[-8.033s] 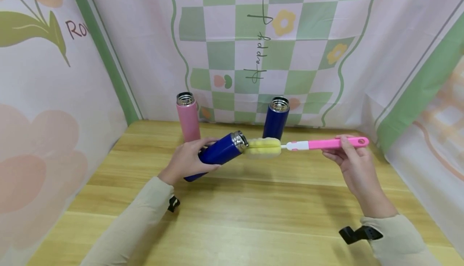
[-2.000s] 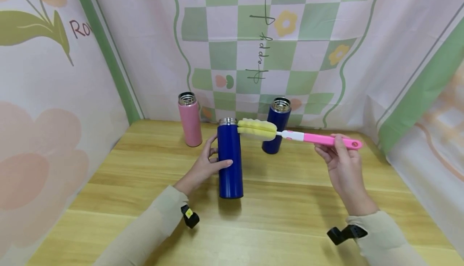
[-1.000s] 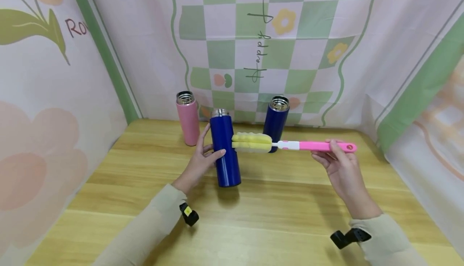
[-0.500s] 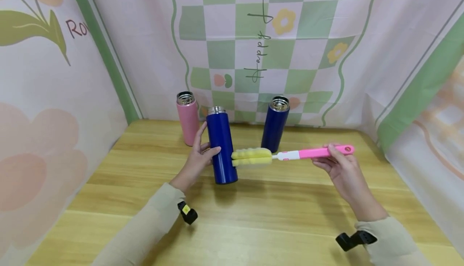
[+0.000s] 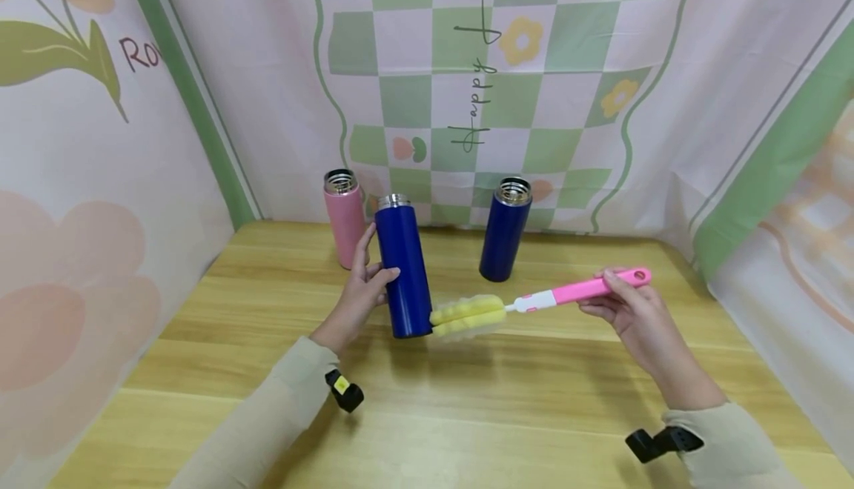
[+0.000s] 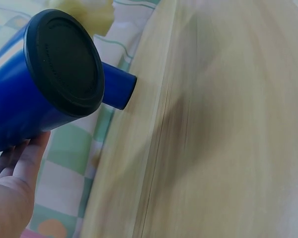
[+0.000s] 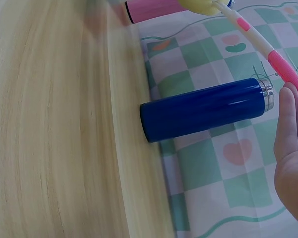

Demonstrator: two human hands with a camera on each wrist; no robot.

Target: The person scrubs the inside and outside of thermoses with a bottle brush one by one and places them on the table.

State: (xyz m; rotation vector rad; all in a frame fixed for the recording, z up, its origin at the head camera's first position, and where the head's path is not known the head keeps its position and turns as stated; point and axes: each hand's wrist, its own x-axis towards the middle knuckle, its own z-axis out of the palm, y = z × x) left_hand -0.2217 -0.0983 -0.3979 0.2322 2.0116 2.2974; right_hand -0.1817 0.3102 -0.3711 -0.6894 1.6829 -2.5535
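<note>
My left hand (image 5: 356,298) grips a blue, lidless thermos bottle (image 5: 407,274) round its side. Its black base (image 6: 64,62) shows in the left wrist view, lifted off the table and leaning slightly. In my right hand (image 5: 650,330) is the pink handle of a bottle brush (image 5: 594,289). The brush's yellow sponge head (image 5: 470,315) lies against, or very near, the lower right side of the held bottle. A pink bottle (image 5: 345,222) stands upright behind the left hand, partly hidden. Another blue bottle (image 5: 505,233), lidless, stands between the hands, further back.
The wooden table (image 5: 467,415) runs back to a green and white checked cloth (image 5: 460,89). Printed fabric also hangs at the left and right sides. A black wrist camera (image 5: 345,391) sits on the left sleeve, another (image 5: 663,443) on the right.
Earlier the brush head was at the tilted bottle's mouth. Since then the bottle has turned nearly upright and shifted slightly left, while the brush slid down its side from the neck towards the base.
</note>
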